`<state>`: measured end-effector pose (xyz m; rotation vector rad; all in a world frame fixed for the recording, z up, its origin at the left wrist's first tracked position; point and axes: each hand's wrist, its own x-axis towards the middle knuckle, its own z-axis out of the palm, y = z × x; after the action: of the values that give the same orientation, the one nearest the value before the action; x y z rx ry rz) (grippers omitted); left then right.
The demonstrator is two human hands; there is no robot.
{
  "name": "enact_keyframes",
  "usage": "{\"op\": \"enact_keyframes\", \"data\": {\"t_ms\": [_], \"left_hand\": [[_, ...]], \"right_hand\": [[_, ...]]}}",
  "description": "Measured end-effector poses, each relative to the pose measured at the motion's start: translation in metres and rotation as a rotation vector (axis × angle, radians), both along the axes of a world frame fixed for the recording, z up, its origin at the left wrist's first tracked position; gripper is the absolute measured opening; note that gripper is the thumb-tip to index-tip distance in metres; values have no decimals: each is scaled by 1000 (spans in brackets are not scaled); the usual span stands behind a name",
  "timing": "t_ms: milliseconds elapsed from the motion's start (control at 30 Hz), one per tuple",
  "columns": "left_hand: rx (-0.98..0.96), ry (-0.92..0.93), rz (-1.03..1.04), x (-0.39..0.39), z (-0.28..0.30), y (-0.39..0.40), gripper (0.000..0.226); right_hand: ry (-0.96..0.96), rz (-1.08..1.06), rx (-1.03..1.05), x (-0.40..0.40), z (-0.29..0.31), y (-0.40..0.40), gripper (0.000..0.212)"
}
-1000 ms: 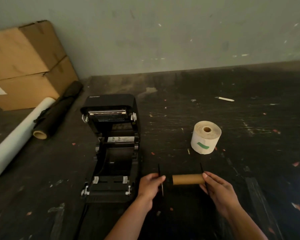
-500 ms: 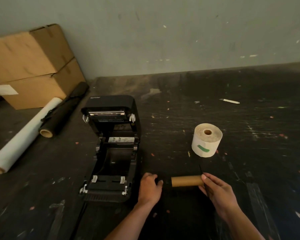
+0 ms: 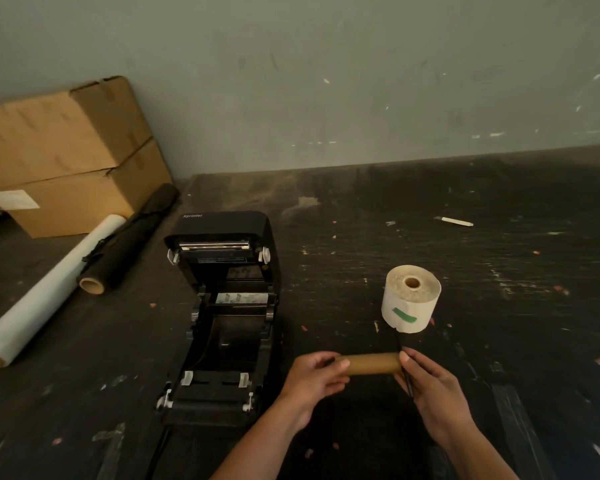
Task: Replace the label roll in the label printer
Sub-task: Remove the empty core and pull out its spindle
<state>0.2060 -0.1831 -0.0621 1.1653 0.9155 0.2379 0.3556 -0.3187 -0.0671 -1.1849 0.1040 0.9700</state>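
A black label printer [image 3: 222, 317] stands on the dark table with its lid swung up and its roll bay bare. To its right I hold a brown empty cardboard core [image 3: 373, 363] level between both hands. My left hand [image 3: 314, 379] grips the core's left end. My right hand [image 3: 426, 386] holds the right end together with a thin black flange of the spindle [image 3: 408, 382]. Behind the core, a full white label roll [image 3: 411, 299] with a green tape strip stands on end.
Two stacked cardboard boxes [image 3: 63, 157] sit at the back left against the wall. A black roll [image 3: 129, 240] and a long white film roll [image 3: 45, 296] lie in front of them. A small white stick [image 3: 454, 221] lies far right.
The black flange at the core's left end is gone from view. My left hand dropped briefly, then came back up and closed on the core's left end. The camera shifted slightly.
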Motion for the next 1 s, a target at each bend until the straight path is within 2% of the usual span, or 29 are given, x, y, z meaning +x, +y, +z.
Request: {"op": "enact_keyframes", "data": {"t_ms": [300, 667, 867, 1000], "left_hand": [[-165, -48, 230, -8, -6, 7, 30], [-133, -36, 322, -15, -19, 0, 24], [103, 129, 261, -4, -27, -16, 20], [471, 382, 15, 7, -30, -37, 25]], "right_hand": [[50, -101, -8, 8, 3, -12, 26], [93, -225, -74, 36, -5, -52, 25], [8, -81, -176, 42, -13, -61, 27], [-84, 10, -274, 33, -23, -54, 27]]}}
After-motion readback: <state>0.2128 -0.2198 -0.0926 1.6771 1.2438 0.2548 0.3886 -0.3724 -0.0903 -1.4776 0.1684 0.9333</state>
